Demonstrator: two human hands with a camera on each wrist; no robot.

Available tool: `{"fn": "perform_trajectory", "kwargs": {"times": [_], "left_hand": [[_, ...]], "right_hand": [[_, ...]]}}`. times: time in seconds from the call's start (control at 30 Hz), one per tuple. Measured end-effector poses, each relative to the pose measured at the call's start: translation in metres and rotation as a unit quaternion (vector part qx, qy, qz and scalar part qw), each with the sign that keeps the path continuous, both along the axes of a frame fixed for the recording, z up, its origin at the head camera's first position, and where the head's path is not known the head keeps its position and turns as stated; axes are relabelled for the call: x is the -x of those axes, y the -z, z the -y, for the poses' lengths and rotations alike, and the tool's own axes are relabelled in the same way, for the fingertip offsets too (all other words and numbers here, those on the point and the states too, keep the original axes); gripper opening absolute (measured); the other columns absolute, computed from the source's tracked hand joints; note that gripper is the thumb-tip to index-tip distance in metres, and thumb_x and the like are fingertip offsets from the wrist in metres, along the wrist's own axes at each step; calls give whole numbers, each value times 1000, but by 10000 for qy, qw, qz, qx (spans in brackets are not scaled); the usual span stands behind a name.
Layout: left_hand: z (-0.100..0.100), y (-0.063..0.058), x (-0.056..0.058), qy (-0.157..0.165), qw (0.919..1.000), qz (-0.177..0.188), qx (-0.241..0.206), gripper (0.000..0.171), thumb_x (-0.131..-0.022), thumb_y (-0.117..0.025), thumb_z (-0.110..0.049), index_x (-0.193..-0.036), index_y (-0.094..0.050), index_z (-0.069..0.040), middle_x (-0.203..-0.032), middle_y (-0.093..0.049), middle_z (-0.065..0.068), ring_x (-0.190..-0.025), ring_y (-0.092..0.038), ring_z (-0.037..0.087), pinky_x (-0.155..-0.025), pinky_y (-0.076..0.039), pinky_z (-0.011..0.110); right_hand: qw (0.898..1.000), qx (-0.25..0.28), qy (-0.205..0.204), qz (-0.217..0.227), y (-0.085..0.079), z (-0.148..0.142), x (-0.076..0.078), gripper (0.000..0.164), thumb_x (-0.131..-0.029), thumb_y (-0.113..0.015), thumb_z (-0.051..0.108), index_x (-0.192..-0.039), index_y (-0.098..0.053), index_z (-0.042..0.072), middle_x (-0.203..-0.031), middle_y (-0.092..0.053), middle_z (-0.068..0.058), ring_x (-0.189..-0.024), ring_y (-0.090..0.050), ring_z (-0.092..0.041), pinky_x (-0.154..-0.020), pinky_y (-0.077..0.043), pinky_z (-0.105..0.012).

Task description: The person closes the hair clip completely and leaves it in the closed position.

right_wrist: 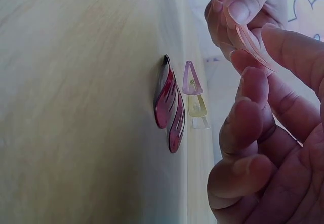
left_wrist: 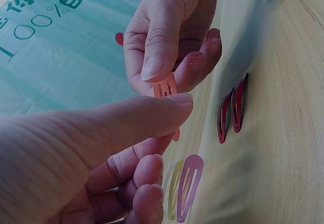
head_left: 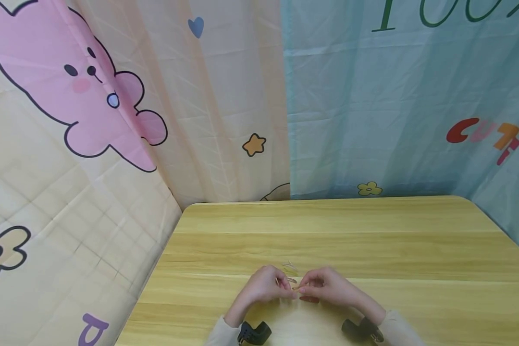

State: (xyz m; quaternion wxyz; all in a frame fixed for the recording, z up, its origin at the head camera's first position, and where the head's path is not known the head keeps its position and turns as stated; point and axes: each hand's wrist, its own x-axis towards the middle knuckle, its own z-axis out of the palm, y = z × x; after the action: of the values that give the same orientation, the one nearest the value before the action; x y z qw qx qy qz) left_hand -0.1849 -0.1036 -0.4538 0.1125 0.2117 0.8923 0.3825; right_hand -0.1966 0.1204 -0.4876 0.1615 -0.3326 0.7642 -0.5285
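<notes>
Pinching the orange snap hair clip [left_wrist: 165, 85] in the grip of left hand [head_left: 265, 284] and right hand [head_left: 327, 287], flex gently without twisting.

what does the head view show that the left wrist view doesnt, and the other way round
Only the head view: the pink cartoon animal, blue heart and orange star printed on the hangings, plus the table's far edge.

Only the left wrist view: Chinese characters by the lettering, and the slots in the pinched clip.

Both: the left hand and right hand pinching an orange snap hair clip, dark red hair clips, the wood-grain table and green "100%" lettering.
</notes>
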Motion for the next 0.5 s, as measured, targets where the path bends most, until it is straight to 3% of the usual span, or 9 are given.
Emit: {"fn": "perform_trajectory", "kwargs": {"times": [0.27, 0.5], "left_hand": [[0, 0, 0, -13, 10000, -6, 26, 21, -71, -83, -29, -64, -66, -19, -61, -57, -11, -52, -46, 5, -46, -37, 22], [-1, 0, 0, -96, 9999, -37, -8, 21, -71, -83, -29, -65, -66, -19, -62, -57, -11, -53, -47, 5, -49, -38, 22]], "right_hand": [[10000, 69, 32, -6, -1, 1, -1, 15, -92, -64, 24, -91, -70, 10, -73, -67, -8, -58, -57, -13, -52, -46, -23], [9995, -169, 281, -19, -1, 1, -1, 23, -93, -62, 30, -86, -69, 9, -72, -65, -7, -56, -52, -7, -50, -44, -22]]}}
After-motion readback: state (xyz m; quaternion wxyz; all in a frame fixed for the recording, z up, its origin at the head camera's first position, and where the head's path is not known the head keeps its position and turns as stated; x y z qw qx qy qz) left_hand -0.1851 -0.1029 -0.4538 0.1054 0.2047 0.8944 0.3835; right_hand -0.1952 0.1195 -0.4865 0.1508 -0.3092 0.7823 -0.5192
